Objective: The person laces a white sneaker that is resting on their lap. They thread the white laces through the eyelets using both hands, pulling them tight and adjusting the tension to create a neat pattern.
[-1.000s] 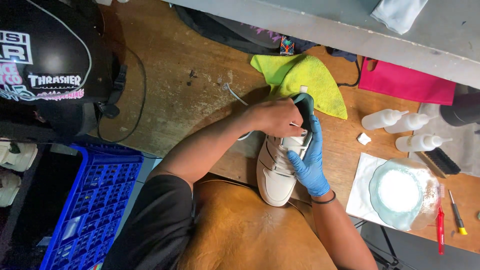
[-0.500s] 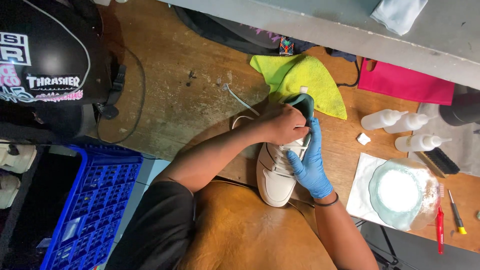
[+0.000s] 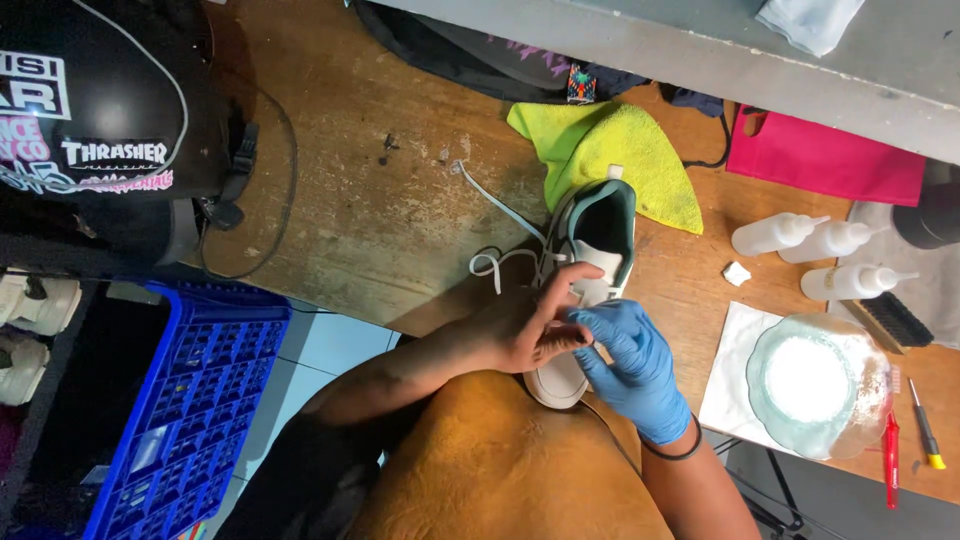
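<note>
We see the white sneaker (image 3: 590, 290) lying at the wooden table (image 3: 380, 200) edge beside a yellow cloth (image 3: 620, 150). Our bare left hand (image 3: 525, 330) pinches its lace (image 3: 500, 262); our gloved right hand (image 3: 630, 355) covers the toe, its fingers curled, grip unclear. 3 bottles (image 3: 820, 250) stand well apart.

Worn wooden workbench (image 3: 400, 200), scratched and stained, running across the view under even indoor light. Grey ledge (image 3: 700, 50) along its far edge; blue plastic crate (image 3: 190, 400) standing below the near edge at the left. Pale tiled floor (image 3: 320, 350) showing between crate and bench.
</note>
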